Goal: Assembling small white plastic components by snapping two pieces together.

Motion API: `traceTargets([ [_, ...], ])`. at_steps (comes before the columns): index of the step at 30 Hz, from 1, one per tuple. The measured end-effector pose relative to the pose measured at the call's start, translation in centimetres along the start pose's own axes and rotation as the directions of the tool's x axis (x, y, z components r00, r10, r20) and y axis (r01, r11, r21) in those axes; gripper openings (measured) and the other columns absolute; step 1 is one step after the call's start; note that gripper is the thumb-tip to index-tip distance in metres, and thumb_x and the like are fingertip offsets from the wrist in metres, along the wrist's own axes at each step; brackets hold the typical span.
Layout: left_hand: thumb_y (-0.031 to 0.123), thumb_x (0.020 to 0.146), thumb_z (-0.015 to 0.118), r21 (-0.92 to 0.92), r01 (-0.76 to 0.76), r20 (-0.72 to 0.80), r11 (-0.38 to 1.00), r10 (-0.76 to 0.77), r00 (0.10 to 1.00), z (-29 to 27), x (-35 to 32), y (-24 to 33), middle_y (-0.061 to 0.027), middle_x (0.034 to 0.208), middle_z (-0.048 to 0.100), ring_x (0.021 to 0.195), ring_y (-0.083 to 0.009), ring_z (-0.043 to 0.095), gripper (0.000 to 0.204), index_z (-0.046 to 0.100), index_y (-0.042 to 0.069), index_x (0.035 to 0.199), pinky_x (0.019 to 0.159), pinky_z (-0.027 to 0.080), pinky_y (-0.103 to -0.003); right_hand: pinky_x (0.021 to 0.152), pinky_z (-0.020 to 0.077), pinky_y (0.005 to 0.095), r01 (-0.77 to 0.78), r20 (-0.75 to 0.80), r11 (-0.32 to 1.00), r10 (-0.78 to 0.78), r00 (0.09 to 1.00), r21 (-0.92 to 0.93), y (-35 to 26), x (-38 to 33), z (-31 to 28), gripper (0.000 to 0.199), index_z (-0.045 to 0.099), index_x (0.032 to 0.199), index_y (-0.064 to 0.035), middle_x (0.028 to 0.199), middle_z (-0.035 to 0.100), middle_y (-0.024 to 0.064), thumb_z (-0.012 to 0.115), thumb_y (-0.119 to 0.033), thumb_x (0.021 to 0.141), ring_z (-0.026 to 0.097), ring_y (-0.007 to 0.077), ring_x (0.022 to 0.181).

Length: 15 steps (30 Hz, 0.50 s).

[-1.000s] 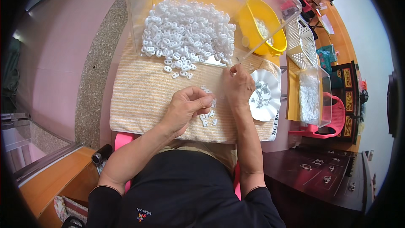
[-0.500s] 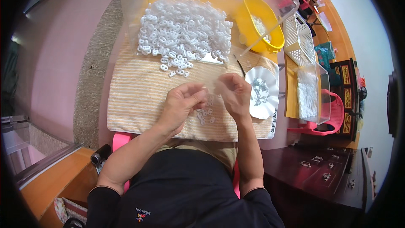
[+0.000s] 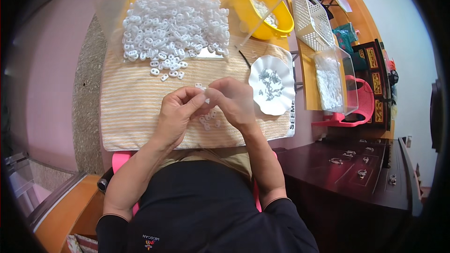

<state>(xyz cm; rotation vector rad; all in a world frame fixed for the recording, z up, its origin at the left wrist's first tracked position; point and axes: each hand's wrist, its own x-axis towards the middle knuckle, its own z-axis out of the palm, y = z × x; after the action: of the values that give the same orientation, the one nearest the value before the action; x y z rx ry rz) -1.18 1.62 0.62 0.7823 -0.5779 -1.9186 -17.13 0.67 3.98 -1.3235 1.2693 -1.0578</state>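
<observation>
Over the striped towel, my left hand (image 3: 177,112) pinches a small white plastic piece (image 3: 207,100) between thumb and forefinger. My right hand (image 3: 233,102), partly blurred, meets it from the right with its fingers closed at the same piece; the fingers hide most of it. Several loose white two-hole pieces (image 3: 206,123) lie on the towel just below the hands. Beyond the hands spreads a big heap of white two-hole plastic pieces (image 3: 176,28), a few strayed toward me. To the right, a white wavy-rimmed plate (image 3: 276,105) holds many small dark grey bits.
The striped towel (image 3: 131,112) covers the table. A yellow basin (image 3: 243,0) with pale pieces stands at the far right, near a thin black stick (image 3: 243,59). Farther right are a white perforated basket (image 3: 309,18), a clear bin (image 3: 349,84) and a pink chair (image 3: 368,96).
My hands have come together, and the right fingers now meet the left ones at the small piece. The whole view has shifted, so the table's things sit farther left and higher.
</observation>
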Motion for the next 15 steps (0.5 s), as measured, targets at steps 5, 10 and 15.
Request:
traceTargets([
  [5,0.013,0.093,0.062,0.035,0.006,0.022,0.999,-0.007,1.000,-0.2,0.1,-0.4,-0.0082,0.094,0.067,0.083,-0.0144,0.066,0.015,0.062,0.000,0.099,0.078,0.056,-0.028,0.058,0.0500,0.0209,0.050,0.022,0.995,-0.049,0.999,-0.081,-0.2,-0.8,-0.6,0.009,0.065,0.093,0.0024,0.076,0.066,0.0035,0.067,-0.004,0.087,0.060,0.0066,0.066],
  [10,0.013,0.095,0.059,-0.072,0.025,0.032,0.997,-0.022,0.999,0.2,0.0,-0.1,-0.0165,0.104,0.066,0.089,-0.0193,0.067,0.013,0.056,0.001,0.099,0.080,0.057,-0.031,0.063,0.0486,0.0228,0.149,-0.064,0.965,-0.166,0.984,-0.215,1.1,-1.9,-5.8,0.015,0.065,0.100,0.0019,0.085,0.065,0.0016,0.064,0.003,0.085,0.060,0.0079,0.073],
  [15,0.012,0.094,0.059,-0.109,0.042,0.055,0.993,-0.036,0.998,0.0,-0.1,0.1,-0.0169,0.103,0.066,0.087,-0.0195,0.068,0.011,0.056,0.002,0.098,0.079,0.058,-0.032,0.061,0.0499,0.0312,-0.018,-0.191,0.618,-0.214,0.958,-0.786,0.3,-1.5,-11.7,0.012,0.067,0.092,-0.0027,0.077,0.068,0.0092,0.067,-0.005,0.080,0.065,0.0197,0.065],
])
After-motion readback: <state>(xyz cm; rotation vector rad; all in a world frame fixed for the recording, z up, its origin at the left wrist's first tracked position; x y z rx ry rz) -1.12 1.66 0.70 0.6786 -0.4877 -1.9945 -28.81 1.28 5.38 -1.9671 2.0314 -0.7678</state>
